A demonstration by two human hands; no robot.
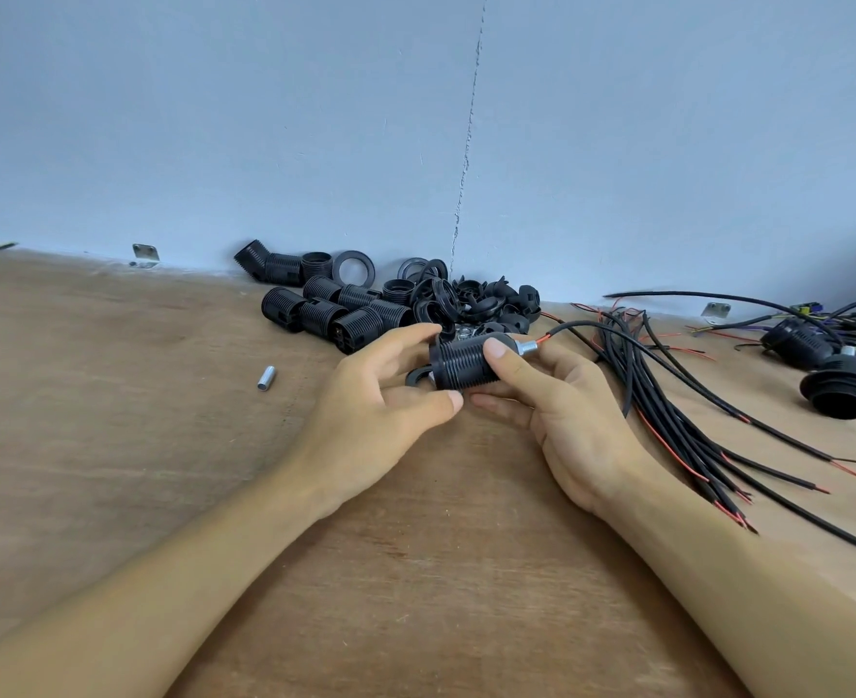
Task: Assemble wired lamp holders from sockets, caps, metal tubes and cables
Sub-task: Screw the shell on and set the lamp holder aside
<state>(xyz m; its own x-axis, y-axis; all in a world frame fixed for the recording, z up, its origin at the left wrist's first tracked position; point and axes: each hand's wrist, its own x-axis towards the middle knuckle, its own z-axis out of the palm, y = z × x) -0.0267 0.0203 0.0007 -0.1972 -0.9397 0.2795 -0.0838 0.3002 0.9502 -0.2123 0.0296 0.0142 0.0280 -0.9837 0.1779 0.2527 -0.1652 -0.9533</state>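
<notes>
Left hand (380,400) pinches socket (458,367) — right hand (572,420) grips it too | ring (412,378) behind, mostly hidden

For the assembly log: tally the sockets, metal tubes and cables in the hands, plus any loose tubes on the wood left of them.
threaded black socket: 1
fitted metal tube: 1
cable: 1
loose metal tube: 1
Total: 4
</notes>
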